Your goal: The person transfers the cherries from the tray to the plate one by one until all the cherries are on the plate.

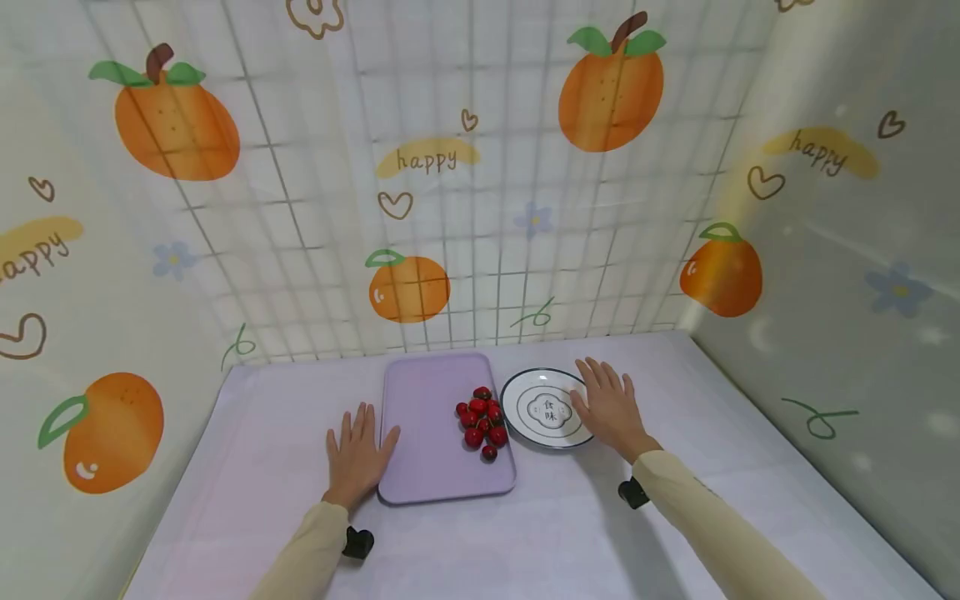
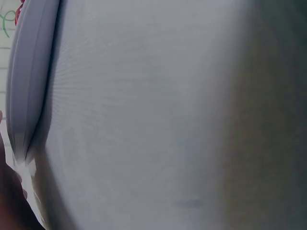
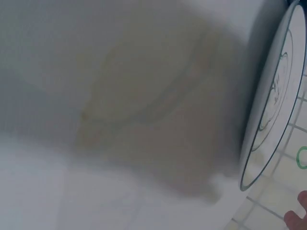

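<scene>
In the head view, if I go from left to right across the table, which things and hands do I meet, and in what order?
Left hand → purple tray → red cherries on the tray's right part → white plate → right hand.

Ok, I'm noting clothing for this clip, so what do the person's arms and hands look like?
The left sleeve and right sleeve are long and cream. A small black left wrist camera and a matching right wrist camera show at their ends. The left hand and right hand are ungloved.
</scene>
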{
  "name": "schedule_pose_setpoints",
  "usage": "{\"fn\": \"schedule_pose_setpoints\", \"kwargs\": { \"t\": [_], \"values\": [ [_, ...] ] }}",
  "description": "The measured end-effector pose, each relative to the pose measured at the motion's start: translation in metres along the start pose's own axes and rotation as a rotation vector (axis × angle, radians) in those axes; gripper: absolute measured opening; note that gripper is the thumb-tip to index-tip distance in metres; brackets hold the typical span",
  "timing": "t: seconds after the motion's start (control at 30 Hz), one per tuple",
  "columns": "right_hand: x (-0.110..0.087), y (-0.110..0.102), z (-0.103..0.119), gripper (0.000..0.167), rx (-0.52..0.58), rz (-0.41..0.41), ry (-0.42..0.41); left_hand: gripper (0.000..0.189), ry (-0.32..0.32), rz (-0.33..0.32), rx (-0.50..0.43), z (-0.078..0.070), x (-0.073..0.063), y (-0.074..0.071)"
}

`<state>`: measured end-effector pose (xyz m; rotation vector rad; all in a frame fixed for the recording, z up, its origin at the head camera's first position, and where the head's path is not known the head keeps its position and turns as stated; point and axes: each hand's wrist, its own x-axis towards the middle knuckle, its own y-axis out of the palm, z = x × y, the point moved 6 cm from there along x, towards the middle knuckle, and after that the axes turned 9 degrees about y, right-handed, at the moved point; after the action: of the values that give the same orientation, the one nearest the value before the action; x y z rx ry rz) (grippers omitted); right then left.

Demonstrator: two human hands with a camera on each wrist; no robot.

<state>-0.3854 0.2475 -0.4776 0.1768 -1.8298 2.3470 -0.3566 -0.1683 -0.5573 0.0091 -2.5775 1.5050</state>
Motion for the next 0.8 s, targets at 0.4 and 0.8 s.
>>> {"fn": "schedule_pose_setpoints", "kwargs": {
  "t": [0.4,0.8],
  "values": [
    [0.000,0.007,0.012,0.062,0.062,-0.001,-0.024,0.071,-0.005,0.037,0.037,-0.005,-0.003,-0.002],
    [-0.001,0.014,0.030,0.061,0.060,-0.032,-0.110,0.069,-0.009,0.083,0.042,0.001,0.000,0.004]
  ]
}}
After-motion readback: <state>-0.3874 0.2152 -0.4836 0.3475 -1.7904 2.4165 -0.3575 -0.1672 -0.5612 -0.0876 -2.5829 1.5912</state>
